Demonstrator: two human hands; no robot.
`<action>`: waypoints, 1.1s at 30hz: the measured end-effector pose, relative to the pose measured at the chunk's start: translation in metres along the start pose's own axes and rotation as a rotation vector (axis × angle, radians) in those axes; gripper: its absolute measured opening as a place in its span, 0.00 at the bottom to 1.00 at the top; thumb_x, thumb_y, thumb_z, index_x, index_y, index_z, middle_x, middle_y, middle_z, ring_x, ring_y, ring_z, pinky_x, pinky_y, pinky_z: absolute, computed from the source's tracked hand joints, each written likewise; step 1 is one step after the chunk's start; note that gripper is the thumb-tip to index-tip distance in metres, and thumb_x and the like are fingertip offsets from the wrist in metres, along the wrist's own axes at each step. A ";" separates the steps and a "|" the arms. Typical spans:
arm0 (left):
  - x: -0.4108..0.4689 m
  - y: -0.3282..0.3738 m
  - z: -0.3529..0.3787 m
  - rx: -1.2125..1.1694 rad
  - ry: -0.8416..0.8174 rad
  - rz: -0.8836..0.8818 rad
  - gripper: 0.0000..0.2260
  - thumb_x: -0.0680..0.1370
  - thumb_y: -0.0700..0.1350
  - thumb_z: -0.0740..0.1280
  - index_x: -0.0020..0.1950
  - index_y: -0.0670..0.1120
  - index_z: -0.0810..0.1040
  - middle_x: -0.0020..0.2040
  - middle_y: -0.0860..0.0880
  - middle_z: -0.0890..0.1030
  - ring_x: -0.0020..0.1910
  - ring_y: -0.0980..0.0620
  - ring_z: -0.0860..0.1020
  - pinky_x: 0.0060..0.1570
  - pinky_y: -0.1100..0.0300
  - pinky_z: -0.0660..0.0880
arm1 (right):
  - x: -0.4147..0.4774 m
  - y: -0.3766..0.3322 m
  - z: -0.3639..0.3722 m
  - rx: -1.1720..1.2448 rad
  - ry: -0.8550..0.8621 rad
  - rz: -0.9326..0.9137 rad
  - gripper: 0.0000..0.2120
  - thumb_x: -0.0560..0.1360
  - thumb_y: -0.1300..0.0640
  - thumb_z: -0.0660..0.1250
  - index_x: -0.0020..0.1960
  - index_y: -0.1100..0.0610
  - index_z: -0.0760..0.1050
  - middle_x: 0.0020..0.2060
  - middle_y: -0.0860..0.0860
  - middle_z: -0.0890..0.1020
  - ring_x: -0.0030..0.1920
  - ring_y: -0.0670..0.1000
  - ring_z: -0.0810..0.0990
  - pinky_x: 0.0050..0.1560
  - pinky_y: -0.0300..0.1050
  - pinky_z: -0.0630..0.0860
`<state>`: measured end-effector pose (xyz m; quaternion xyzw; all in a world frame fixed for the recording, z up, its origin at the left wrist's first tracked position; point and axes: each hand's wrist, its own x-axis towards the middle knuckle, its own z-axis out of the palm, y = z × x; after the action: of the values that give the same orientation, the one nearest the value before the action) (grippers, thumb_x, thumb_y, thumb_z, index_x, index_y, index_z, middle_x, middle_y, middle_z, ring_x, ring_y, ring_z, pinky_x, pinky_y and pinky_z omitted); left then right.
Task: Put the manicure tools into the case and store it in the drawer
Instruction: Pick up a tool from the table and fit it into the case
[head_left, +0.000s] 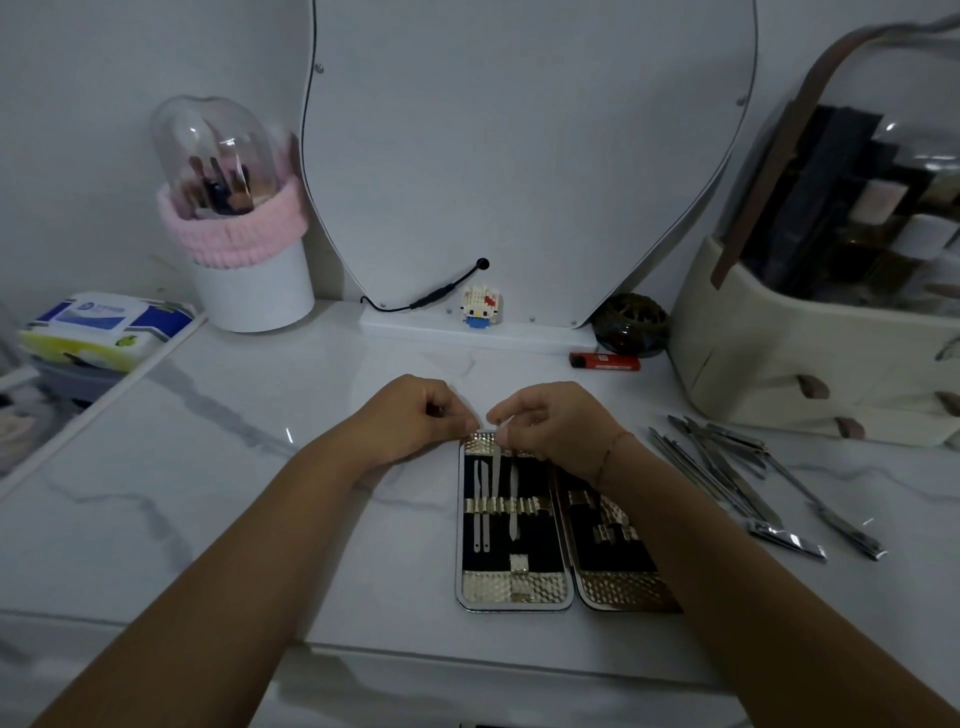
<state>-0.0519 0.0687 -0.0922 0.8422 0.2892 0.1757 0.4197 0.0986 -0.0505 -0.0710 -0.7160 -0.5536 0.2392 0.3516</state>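
Open black-lined silver case (511, 582), right hand (550, 421) tight on slim tool (497, 467), left hand (410, 415) of unclear hold.

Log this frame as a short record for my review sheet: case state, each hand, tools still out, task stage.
case: case lies open on the table, several tools strapped into its left half
right: right hand pinches the top end of a thin tool over the left half
left: left hand, fingers curled at the case's top edge; whether it grips anything is unclear
outside: loose tools lie on the table right of the case
stage: packing under way, case not yet closed
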 end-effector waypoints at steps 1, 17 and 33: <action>0.000 0.000 0.000 -0.002 0.000 0.000 0.05 0.71 0.46 0.74 0.36 0.53 0.82 0.38 0.53 0.84 0.32 0.64 0.75 0.35 0.71 0.70 | 0.000 0.000 -0.001 -0.031 -0.006 -0.014 0.08 0.70 0.60 0.70 0.48 0.58 0.82 0.35 0.52 0.82 0.30 0.40 0.76 0.39 0.33 0.74; 0.000 0.000 0.001 -0.031 0.010 0.014 0.07 0.71 0.43 0.74 0.35 0.53 0.82 0.36 0.57 0.83 0.35 0.66 0.78 0.37 0.76 0.69 | -0.014 0.000 -0.005 -0.117 -0.037 -0.124 0.08 0.73 0.57 0.67 0.49 0.56 0.82 0.34 0.40 0.78 0.33 0.37 0.77 0.38 0.27 0.70; 0.000 0.001 0.001 -0.040 -0.002 0.010 0.05 0.71 0.44 0.74 0.37 0.52 0.83 0.33 0.62 0.82 0.33 0.67 0.77 0.36 0.76 0.68 | -0.020 0.013 -0.008 -0.009 0.043 -0.128 0.06 0.70 0.63 0.69 0.46 0.57 0.82 0.35 0.45 0.82 0.34 0.36 0.79 0.39 0.26 0.73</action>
<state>-0.0508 0.0672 -0.0919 0.8354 0.2809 0.1829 0.4356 0.1067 -0.0729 -0.0770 -0.6857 -0.5915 0.1986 0.3748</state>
